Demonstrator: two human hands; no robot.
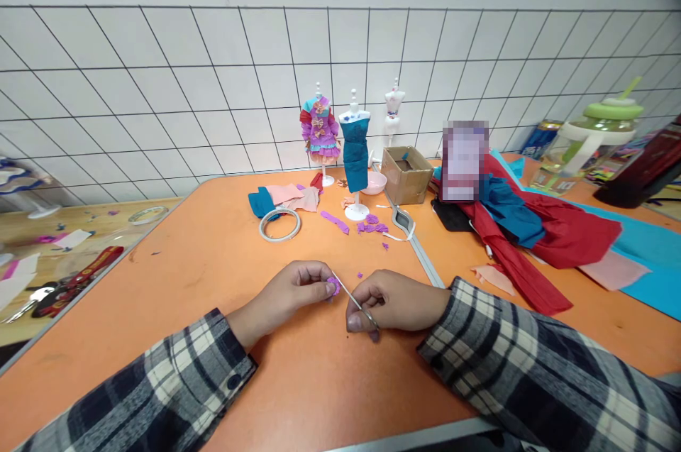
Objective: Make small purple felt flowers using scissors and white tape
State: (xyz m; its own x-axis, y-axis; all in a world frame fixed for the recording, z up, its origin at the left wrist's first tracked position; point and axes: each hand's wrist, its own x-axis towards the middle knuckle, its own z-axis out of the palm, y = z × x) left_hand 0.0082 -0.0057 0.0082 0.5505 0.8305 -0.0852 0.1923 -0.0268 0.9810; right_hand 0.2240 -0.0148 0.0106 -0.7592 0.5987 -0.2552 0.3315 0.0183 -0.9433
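My left hand (307, 284) pinches a small bunched piece of purple crepe paper (333, 286) between thumb and fingertips. My right hand (391, 301) is closed around the handles of a pair of small metal scissors (348, 292), whose blades point up and left and reach the edge of the purple piece. The finger loops are partly hidden by my fingers. Beyond my hands, purple crepe scraps (372, 228) and a purple strip (335, 223) lie near the base of a small white mannequin wrapped in teal crepe paper (355, 154).
Behind stand a mannequin in a purple ruffled dress (320, 129) and a bare-skirted white one (392, 115). A cardboard box (407, 181), a tape roll (279, 225), a zipper-like grey strap (425, 260), a propped phone (464, 161), red crepe paper (569, 225) and a lidded jug (585, 147) surround the work area.
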